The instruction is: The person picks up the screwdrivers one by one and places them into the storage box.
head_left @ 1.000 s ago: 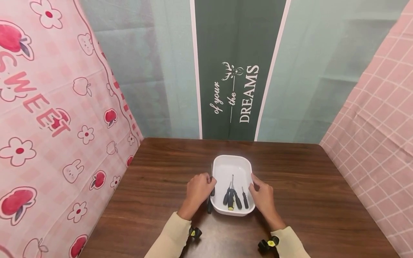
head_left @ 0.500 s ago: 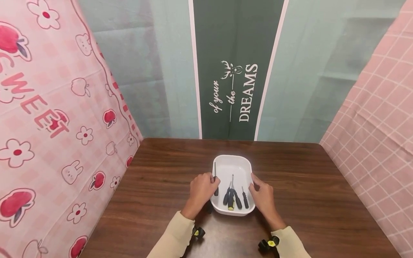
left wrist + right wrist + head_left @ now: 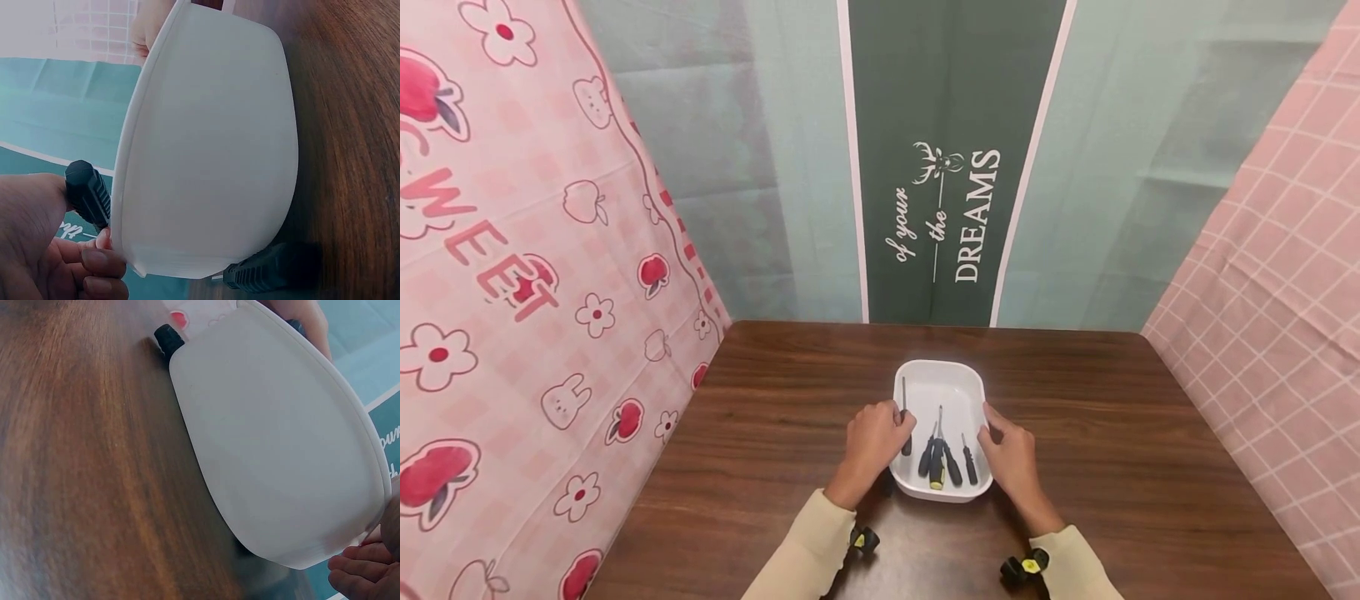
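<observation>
My left hand (image 3: 872,440) pinches a black-handled screwdriver (image 3: 907,445) above the left side of a white tray (image 3: 938,377). Its shaft points away from me. In the left wrist view the ridged screwdriver handle (image 3: 87,192) shows beside the tray rim. With thumb and fingers, my right hand (image 3: 1011,454) grips the tray's right rim. Inside lie several screwdrivers: one with a yellow-ended handle (image 3: 937,467) in the middle, dark ones beside it, and a smaller one (image 3: 971,467) to the right. The left hand partly hides the tray's left rim.
Another black-handled screwdriver (image 3: 269,267) lies on the wooden table (image 3: 1105,433), against the tray's outer left side. Printed cloths hang around: a pink one (image 3: 617,333) at left, a green one (image 3: 925,300) behind, a pink checked one (image 3: 1262,292) at right.
My left hand has moved right, bringing the screwdriver from outside the tray's left rim to over its inside. The right hand and the tray have stayed in place.
</observation>
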### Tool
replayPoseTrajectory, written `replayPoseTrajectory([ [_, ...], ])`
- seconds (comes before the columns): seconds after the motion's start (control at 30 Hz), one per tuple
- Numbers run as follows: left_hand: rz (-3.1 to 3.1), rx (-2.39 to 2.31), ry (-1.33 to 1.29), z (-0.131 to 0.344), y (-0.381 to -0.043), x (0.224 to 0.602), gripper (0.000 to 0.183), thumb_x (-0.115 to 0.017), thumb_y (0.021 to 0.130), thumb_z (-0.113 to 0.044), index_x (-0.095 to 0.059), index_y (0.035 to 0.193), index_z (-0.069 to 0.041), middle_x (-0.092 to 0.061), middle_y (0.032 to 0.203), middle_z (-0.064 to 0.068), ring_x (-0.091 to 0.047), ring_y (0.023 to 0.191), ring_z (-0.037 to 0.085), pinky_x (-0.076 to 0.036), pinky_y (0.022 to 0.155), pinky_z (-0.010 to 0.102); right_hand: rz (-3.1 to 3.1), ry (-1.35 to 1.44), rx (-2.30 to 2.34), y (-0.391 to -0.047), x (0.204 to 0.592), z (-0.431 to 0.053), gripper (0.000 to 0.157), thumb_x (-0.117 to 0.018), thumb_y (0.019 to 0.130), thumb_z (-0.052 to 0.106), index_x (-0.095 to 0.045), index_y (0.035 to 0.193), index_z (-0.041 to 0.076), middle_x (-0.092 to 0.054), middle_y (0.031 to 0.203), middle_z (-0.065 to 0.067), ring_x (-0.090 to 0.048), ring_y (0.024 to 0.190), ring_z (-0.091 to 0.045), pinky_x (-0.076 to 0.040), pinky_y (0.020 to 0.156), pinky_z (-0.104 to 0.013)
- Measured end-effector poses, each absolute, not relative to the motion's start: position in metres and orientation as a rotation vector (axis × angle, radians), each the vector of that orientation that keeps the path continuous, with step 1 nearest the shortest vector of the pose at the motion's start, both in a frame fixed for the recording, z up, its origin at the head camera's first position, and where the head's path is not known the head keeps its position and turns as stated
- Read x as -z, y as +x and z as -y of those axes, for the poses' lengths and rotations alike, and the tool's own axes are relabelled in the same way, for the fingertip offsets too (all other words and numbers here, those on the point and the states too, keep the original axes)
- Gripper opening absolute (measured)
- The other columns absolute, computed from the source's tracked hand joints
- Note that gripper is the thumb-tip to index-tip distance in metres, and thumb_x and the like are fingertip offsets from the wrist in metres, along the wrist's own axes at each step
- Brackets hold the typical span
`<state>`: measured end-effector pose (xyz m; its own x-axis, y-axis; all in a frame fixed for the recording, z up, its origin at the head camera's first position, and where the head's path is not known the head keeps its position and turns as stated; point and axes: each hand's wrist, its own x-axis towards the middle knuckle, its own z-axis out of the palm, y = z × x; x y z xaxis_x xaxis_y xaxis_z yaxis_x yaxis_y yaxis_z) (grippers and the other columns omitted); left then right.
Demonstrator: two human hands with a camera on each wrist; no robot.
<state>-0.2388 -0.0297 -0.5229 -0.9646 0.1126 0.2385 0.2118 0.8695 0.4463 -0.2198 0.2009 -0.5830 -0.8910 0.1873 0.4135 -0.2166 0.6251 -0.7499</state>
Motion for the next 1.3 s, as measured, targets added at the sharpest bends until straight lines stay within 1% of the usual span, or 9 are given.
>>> replayPoseTrajectory([
  [0.47, 2.869, 0.732, -0.281, 0.021, -0.242, 0.519, 0.033, -0.059, 0.094, -0.035, -0.054, 0.067, -0.017, -0.048, 0.057, -0.005, -0.048, 0.053, 0.013, -0.039, 0.051, 0.029, 2.368, 0.027, -1.19, -0.221, 0.582, -0.2, 0.039, -0.069, 0.086, -0.002, -0.067, 0.125, -0.004, -0.066, 0.122, -0.022, -0.064, 0.115, -0.039, -0.048, 0.095, -0.053],
  [0.83, 2.878, 0.738, -0.317, 0.015, -0.245, 0.519, 0.033, -0.059, 0.092, -0.034, -0.052, 0.065, -0.017, -0.048, 0.057, -0.004, -0.048, 0.055, 0.014, -0.038, 0.053, 0.03, 2.345, 0.037, -1.19, -0.221, 0.583, -0.2, 0.039, -0.069, 0.084, -0.006, -0.068, 0.122, -0.006, -0.067, 0.12, -0.022, -0.065, 0.114, -0.039, -0.047, 0.095, -0.051],
  [1.07, 2.869, 0.767, -0.334, 0.011, -0.243, 0.518, 0.033, -0.059, 0.092, -0.033, -0.051, 0.065, -0.018, -0.046, 0.056, -0.004, -0.047, 0.055, 0.013, -0.038, 0.053, 0.029, 2.357, 0.034, -1.192, -0.22, 0.583, -0.2, 0.039, -0.069, 0.085, -0.006, -0.068, 0.123, -0.006, -0.067, 0.121, -0.021, -0.065, 0.114, -0.038, -0.047, 0.096, -0.05],
  [1.3, 2.871, 0.807, -0.37, 0.008, -0.244, 0.518, 0.033, -0.06, 0.094, -0.032, -0.053, 0.066, -0.017, -0.048, 0.055, -0.005, -0.047, 0.054, 0.012, -0.038, 0.053, 0.027, 2.342, 0.06, -1.188, -0.222, 0.583, -0.201, 0.039, -0.069, 0.084, -0.007, -0.067, 0.123, -0.007, -0.067, 0.12, -0.024, -0.064, 0.114, -0.04, -0.047, 0.095, -0.051],
])
